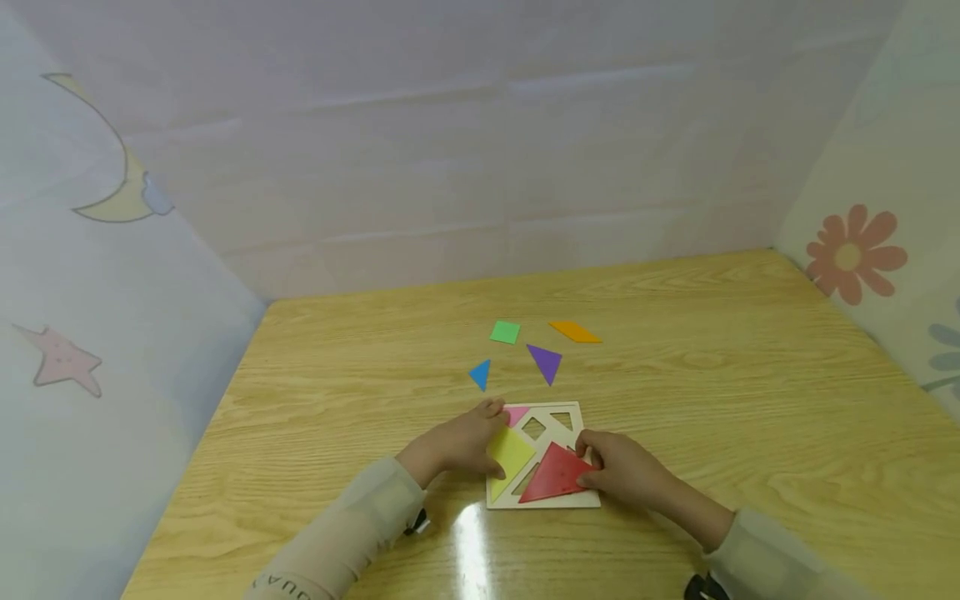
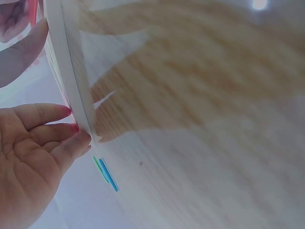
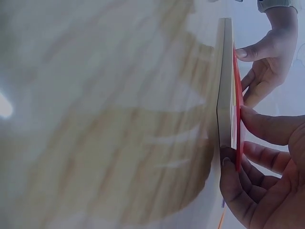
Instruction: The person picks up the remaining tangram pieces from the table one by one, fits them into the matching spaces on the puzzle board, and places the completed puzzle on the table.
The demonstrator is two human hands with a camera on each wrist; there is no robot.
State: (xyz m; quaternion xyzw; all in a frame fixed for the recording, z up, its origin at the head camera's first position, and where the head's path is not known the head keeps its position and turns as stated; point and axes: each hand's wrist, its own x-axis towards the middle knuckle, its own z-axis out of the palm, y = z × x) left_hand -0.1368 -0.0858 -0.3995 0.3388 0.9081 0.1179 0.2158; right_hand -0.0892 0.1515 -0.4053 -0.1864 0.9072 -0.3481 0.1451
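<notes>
My right hand (image 1: 626, 471) pinches a large red triangle (image 1: 553, 475) at its right corner, over a pale wooden tangram board (image 1: 542, 502). In the right wrist view the thumb lies on the red triangle (image 3: 238, 90) and the fingertips are at the board's edge. My left hand (image 1: 465, 442) rests along the board's left side, thumb over the yellow triangle (image 1: 510, 454). Its fairly straight fingers touch the edge of the board (image 2: 71, 71) in the left wrist view. A pink triangle (image 1: 517, 414) lies at the board's top left, partly hidden by the left fingers.
Beyond the board on the wooden table (image 1: 360, 375) lie a blue triangle (image 1: 481, 374), a green square (image 1: 506, 332), a purple triangle (image 1: 546, 363) and an orange parallelogram (image 1: 575, 331). Cut-out slots show in the board. Printed cloth walls (image 1: 480, 167) stand behind and at both sides.
</notes>
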